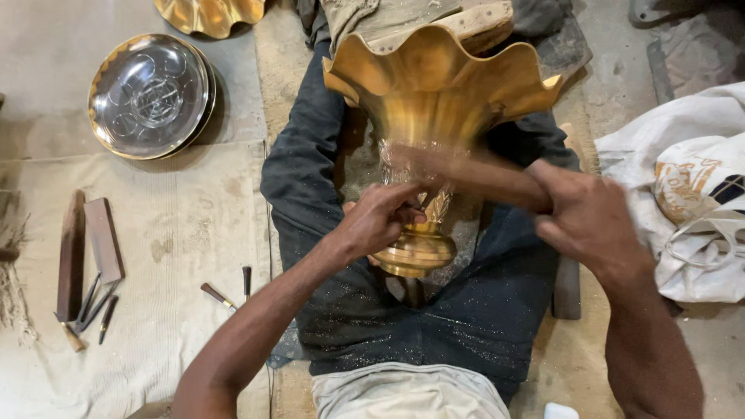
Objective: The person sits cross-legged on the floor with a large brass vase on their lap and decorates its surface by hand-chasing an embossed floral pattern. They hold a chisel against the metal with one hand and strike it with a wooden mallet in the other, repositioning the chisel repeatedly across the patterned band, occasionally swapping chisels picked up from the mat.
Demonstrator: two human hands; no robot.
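Observation:
A large brass vase [434,85] with a wavy flared rim lies between my legs, its round foot [419,252] toward me. My left hand [380,217] pinches a thin dark chisel [415,206] against the vase's patterned neck. My right hand [586,217] grips a wooden mallet [466,171] that is blurred with motion across the neck, close to the chisel's head. Fine metal dust sparkles on my dark trousers [466,318].
A round engraved metal plate [151,95] lies at the upper left on a cloth. Wooden blocks [89,244] and several small chisels [97,306] lie at the left; two more chisels [233,289] rest near my left forearm. A white cloth bag [683,178] sits at the right.

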